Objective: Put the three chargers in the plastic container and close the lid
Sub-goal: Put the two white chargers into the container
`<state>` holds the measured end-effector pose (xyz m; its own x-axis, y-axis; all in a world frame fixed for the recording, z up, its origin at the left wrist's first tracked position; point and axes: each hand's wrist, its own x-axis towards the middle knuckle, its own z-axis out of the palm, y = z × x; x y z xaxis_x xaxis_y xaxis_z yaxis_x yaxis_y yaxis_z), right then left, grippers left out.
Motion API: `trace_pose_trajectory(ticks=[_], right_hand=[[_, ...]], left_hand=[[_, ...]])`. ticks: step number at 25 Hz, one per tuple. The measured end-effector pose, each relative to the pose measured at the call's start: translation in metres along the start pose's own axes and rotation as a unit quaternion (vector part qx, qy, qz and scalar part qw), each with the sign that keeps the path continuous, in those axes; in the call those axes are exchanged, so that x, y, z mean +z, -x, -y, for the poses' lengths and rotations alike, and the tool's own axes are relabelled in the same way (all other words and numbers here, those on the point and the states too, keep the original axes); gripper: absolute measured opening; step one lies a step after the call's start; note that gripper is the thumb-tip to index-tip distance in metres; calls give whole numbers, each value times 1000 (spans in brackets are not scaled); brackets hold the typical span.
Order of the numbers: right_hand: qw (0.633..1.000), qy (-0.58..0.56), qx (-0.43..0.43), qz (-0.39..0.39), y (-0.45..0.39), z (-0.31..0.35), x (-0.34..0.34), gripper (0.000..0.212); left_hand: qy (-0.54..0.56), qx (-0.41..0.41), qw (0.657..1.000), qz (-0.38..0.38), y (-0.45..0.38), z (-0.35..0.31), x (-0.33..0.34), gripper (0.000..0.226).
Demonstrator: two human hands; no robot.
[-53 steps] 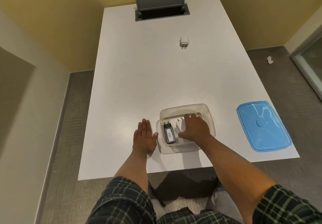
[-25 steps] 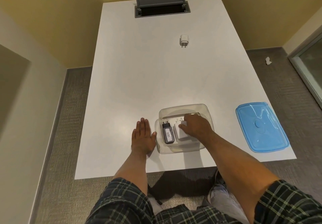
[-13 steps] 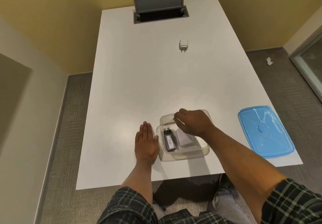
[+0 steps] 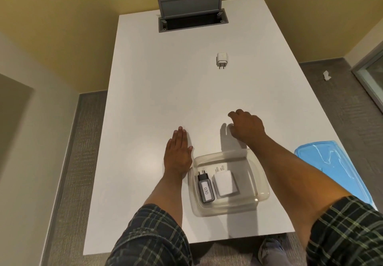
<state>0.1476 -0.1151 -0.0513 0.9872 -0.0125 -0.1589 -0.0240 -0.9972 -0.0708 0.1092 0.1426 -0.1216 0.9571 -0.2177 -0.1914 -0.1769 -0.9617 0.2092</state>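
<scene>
White table [image 4: 157,91] between yellow walls [image 4: 62,23] — left hand [image 4: 178,151] flat, right hand [image 4: 246,126] loosely curled, holding nothing.

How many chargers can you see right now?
3: black charger and white charger side by side inside the plastic container; small white charger far up the table.

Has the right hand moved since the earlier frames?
Yes. The right hand has left the plastic container and now reaches past its far rim, toward the white charger.
</scene>
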Motion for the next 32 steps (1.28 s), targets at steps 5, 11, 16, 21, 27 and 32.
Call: trace_pose_trajectory(ticks=[5, 11, 16, 21, 27, 32], right_hand=[[999, 26, -11, 42, -47, 4, 2, 41], [995, 48, -9, 81, -105, 6, 0, 46], [994, 77, -15, 79, -147, -3, -8, 51], [996, 62, -6, 65, -194, -14, -14, 64], [992, 123, 4, 36, -251, -14, -27, 129], [980, 167, -7, 105, -289, -10, -35, 162]], left_hand=[[3, -2, 1000, -5, -41, -5, 13, 65], [-23, -26, 997, -66, -80, -18, 23, 62], [-5, -16, 996, -90, -119, -24, 25, 63], [-1, 2, 993, -117, -149, -24, 21, 62], [9, -8, 993, -121, -173, -27, 17, 63], [10, -9, 992, -125, -184, -27, 17, 64]])
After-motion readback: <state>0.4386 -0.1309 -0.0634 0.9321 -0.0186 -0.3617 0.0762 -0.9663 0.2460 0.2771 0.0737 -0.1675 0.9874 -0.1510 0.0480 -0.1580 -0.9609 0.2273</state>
